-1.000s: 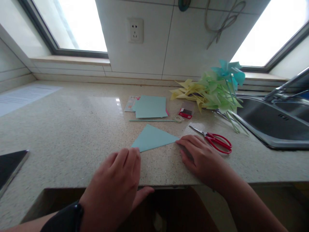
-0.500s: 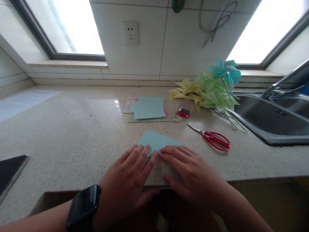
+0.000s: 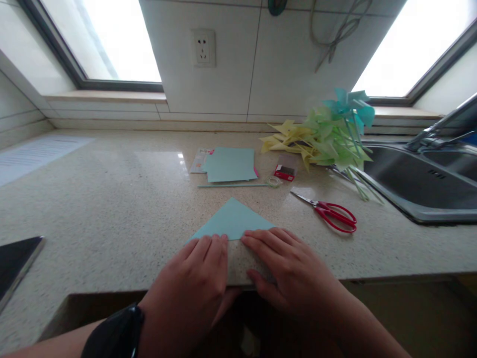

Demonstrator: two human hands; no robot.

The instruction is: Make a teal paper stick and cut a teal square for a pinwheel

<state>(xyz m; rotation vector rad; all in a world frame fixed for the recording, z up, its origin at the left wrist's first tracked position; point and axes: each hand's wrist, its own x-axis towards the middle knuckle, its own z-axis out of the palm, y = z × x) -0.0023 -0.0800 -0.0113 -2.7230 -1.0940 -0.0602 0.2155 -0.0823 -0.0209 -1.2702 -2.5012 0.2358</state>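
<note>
A light blue sheet of paper [image 3: 231, 219], folded into a triangle, lies on the counter with its point facing away from me. My left hand [image 3: 196, 271] presses its fingertips on the near folded edge, left of the middle; its fingers lie side by side and its thumb is low by the counter's edge. On the right part of that edge, my right hand [image 3: 286, 263] lies with fingers stretched out flat and thumb apart. Both hands cover the triangle's lower corners. Red-handled scissors [image 3: 330, 211] rest to the right, apart from my hands.
Behind the triangle are a stack of blue sheets [image 3: 231, 165], a thin stick [image 3: 233, 186], a small tape roll [image 3: 275, 182] and a red box [image 3: 285, 171]. Paper pinwheels [image 3: 331, 134] lie beside the sink [image 3: 402, 174]. A dark flat device [image 3: 18, 263] sits at left.
My left hand has slid left and toward me along the fold, its fingers now closer together. More of the paper triangle shows. My right hand has barely moved.
</note>
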